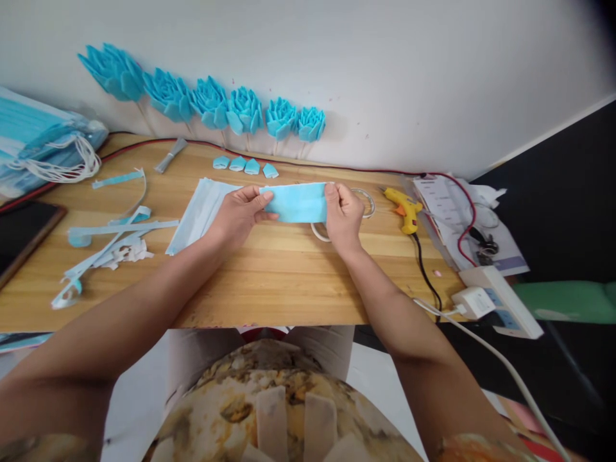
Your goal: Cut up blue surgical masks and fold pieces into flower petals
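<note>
Between my two hands a folded strip of blue mask fabric [299, 204] is stretched level above the wooden table. My left hand [243, 215] pinches its left end, thumb on top. The right end is gripped by my right hand [344, 215], also with the thumb in front. Beneath my left hand lie flat pale-blue fabric sheets [199, 208]. Rolls of tape [366, 203] rest on the table behind and below my right hand, partly hidden. Just beyond the strip, several small folded blue petals [251, 167] sit in a row.
Several blue fabric flowers [209, 102] on sticks lean against the wall. Left are bagged masks [52, 141], cut scraps [120, 244] and a dark tablet-like device [24, 237]. A yellow glue gun [407, 208], papers [450, 205] and a power strip [505, 305] are on the right.
</note>
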### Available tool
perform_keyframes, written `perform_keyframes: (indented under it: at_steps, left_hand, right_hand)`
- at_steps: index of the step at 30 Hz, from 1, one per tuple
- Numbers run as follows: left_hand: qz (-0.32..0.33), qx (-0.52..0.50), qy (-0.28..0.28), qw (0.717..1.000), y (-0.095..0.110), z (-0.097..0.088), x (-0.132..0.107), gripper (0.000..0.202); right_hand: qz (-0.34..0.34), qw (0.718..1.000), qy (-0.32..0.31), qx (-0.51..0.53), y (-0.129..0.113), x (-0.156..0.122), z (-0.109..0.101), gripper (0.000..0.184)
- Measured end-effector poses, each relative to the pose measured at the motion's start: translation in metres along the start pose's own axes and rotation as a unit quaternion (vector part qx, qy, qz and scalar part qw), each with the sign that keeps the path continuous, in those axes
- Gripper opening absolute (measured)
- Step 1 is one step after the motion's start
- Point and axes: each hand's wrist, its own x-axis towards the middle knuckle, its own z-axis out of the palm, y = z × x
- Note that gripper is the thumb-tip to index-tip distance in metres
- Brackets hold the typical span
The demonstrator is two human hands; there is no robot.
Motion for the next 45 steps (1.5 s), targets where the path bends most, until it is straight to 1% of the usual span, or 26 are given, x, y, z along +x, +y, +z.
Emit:
perform_keyframes:
  at_steps: [4, 9, 15, 18, 22, 25, 27, 29, 30, 32, 34, 35, 37, 39, 40, 42, 44, 45]
  left_hand:
    - [0.010, 0.006, -0.022, 1.000, -0.001, 0.000, -0.001, 0.028]
    - [0.013, -0.003, -0.058, 0.998, 0.000, 0.002, -0.003, 0.033]
    - [0.026, -0.008, -0.058, 0.998, 0.000, 0.001, -0.004, 0.033]
    - [0.044, 0.022, -0.031, 0.998, 0.001, -0.003, -0.002, 0.026]
    - [0.093, 0.066, 0.013, 0.993, 0.006, -0.007, 0.001, 0.018]
    - [0.111, 0.045, 0.003, 0.993, 0.012, -0.009, 0.003, 0.016]
    - [0.105, 0.034, -0.014, 0.994, 0.015, -0.009, 0.003, 0.017]
    - [0.092, 0.040, -0.023, 0.995, 0.017, -0.009, 0.003, 0.019]
    - [0.085, 0.046, -0.022, 0.995, 0.017, -0.009, 0.002, 0.019]
    - [0.075, 0.054, -0.011, 0.996, 0.017, -0.010, 0.001, 0.020]
    - [0.072, 0.056, -0.002, 0.996, 0.016, -0.010, 0.000, 0.022]
    - [0.071, 0.056, -0.004, 0.996, 0.016, -0.009, 0.000, 0.022]
    - [0.069, 0.058, -0.012, 0.996, 0.016, -0.008, -0.001, 0.022]
    - [0.064, 0.059, -0.022, 0.996, 0.016, -0.007, -0.002, 0.021]
    - [0.060, 0.057, -0.025, 0.996, 0.016, -0.006, -0.003, 0.022]
    - [0.052, 0.056, -0.032, 0.997, 0.016, -0.005, -0.003, 0.023]
    - [0.045, 0.060, -0.035, 0.997, 0.015, -0.004, -0.003, 0.021]
    - [0.044, 0.063, -0.034, 0.996, 0.014, -0.005, -0.003, 0.020]
  right_hand:
    - [-0.001, 1.000, 0.000, -0.015, 0.002, 0.003, -0.002, 0.060]
    - [0.000, 1.000, -0.002, -0.024, 0.004, 0.006, -0.005, 0.062]
    - [-0.011, 1.000, 0.005, 0.004, 0.003, 0.006, -0.005, 0.061]
    - [-0.011, 1.000, -0.019, -0.001, 0.001, 0.003, -0.003, 0.061]
    - [-0.020, 0.997, -0.074, 0.025, 0.000, -0.001, -0.003, 0.060]
    - [-0.006, 0.991, -0.122, 0.046, 0.002, 0.003, -0.011, 0.055]
    - [-0.007, 0.992, -0.127, 0.002, 0.004, 0.010, -0.020, 0.051]
    - [-0.025, 0.987, -0.117, -0.106, 0.004, 0.018, -0.029, 0.044]
    - [-0.031, 0.978, -0.122, -0.165, 0.004, 0.021, -0.033, 0.038]
    - [-0.030, 0.952, -0.153, -0.264, 0.001, 0.025, -0.038, 0.027]
    - [-0.014, 0.921, -0.201, -0.333, -0.003, 0.025, -0.040, 0.022]
    - [-0.005, 0.905, -0.224, -0.360, -0.004, 0.024, -0.040, 0.022]
    - [0.012, 0.876, -0.261, -0.406, -0.005, 0.023, -0.039, 0.029]
    - [0.015, 0.857, -0.288, -0.428, -0.004, 0.021, -0.038, 0.035]
    - [0.012, 0.852, -0.298, -0.430, -0.003, 0.020, -0.037, 0.036]
    - [0.004, 0.853, -0.307, -0.423, -0.001, 0.019, -0.035, 0.036]
    - [0.010, 0.863, -0.300, -0.406, 0.002, 0.020, -0.033, 0.037]
    - [0.020, 0.873, -0.292, -0.390, 0.003, 0.020, -0.033, 0.037]
